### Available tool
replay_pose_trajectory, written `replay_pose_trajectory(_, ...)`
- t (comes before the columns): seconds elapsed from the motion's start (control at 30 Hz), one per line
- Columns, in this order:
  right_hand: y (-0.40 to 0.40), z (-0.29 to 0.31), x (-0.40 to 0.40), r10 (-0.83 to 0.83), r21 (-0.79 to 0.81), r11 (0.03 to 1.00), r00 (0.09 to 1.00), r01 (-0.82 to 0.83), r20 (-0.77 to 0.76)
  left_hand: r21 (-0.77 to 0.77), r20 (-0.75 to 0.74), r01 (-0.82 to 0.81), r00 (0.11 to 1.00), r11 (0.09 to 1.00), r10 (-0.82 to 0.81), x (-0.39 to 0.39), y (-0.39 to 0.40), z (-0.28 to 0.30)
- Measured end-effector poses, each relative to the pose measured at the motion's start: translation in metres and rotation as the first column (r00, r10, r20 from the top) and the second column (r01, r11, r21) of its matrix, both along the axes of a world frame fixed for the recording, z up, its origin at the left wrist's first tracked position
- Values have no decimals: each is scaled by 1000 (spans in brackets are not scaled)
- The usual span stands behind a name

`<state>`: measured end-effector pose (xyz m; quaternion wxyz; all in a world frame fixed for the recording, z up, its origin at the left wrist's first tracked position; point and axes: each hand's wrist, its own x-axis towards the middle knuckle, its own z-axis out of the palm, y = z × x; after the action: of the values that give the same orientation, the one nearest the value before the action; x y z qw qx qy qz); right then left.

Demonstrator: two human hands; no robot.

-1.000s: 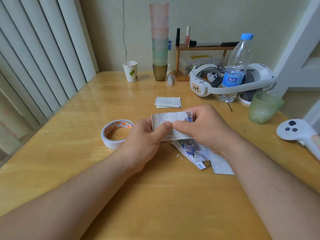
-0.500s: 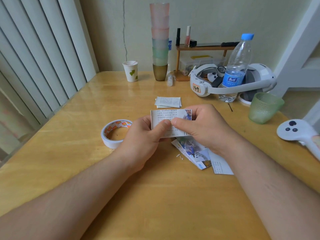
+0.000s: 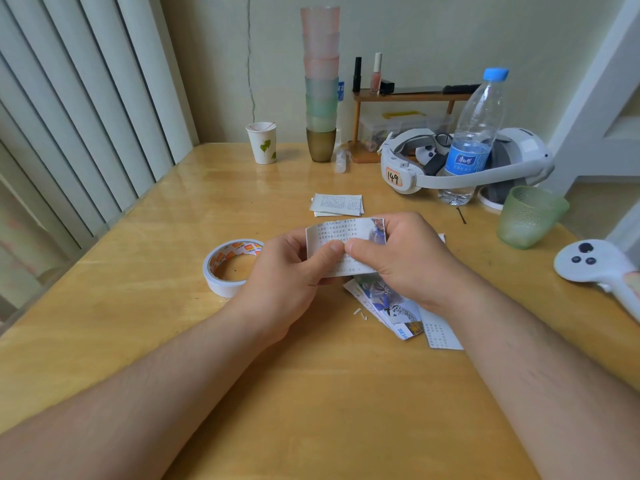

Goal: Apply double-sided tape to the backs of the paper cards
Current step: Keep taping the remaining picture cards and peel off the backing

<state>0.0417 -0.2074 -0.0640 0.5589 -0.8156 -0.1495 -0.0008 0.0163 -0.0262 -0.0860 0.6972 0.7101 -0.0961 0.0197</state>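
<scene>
Tape roll (image 3: 231, 266): laid flat on the wooden surface (image 3: 138, 306), just beside the left hand (image 3: 291, 282). Paper card (image 3: 346, 242): held above the surface, pinched in the grip of both hands, thumbs met at its middle; printed text is shown. Right hand (image 3: 401, 261): fingers curled round the card's right edge. Loose cards (image 3: 388, 306): fanned beneath the hands. Small card stack (image 3: 337, 204): laid farther back. Green cup (image 3: 528, 216): stood at far right.

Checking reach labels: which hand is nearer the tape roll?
Left. The left hand sits right beside the tape roll; the right hand is farther off, beyond the held card.
</scene>
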Motion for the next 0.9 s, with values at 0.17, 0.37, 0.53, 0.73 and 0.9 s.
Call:
replay_pose_trajectory(0.17, -2, 4, -2, -35, -113, 993, 995, 46, 92, 96, 105, -102, 990, 990, 92, -2, 1, 2)
replay_pose_trajectory(0.37, -1, 6, -6, -53, -71, 996, 991, 62, 119, 151, 132, -120, 986, 981, 100, -2, -3, 3)
replay_pose_trajectory(0.53, -2, 6, -4, 16, 35, 999, 999, -17, 32, 99, 105, -104, 990, 990, 93, 0, -1, 3)
replay_pose_trajectory(0.73, -5, 2, -1, 101, 155, 984, 992, -90, -69, 150, 169, -123, 981, 981, 97, -2, 0, 7)
replay_pose_trajectory(0.9, -3, 1, 2, 66, 205, 978, 991, -42, -113, 103, 154, -153, 979, 983, 136, -4, 3, 9)
